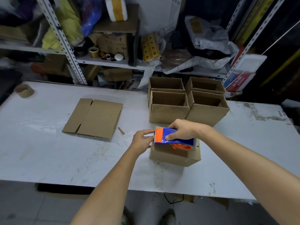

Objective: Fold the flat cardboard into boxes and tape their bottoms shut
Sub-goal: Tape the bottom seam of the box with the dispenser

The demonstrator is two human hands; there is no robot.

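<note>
Room: cluttered metal shelves (68, 46) behind a scuffed white table (48, 151).
Box (172, 157): near right of the table, closed side up, probably so its bottom can be taped.
Right hand (183, 130): grips the tape dispenser (170, 137) from above, just over the box.
Left hand (142, 140): pinches the dispenser's toothed end, likely freeing the tape; the tape is too faint to see.
Flat cardboard (95, 117): left, waiting.
Finished boxes (168, 112): four, grouped behind, open side up.

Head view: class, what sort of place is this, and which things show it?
Probably a packing room: assembled cardboard boxes on the worktable, a tape dispenser held over another box, and cluttered metal shelving behind.
</note>
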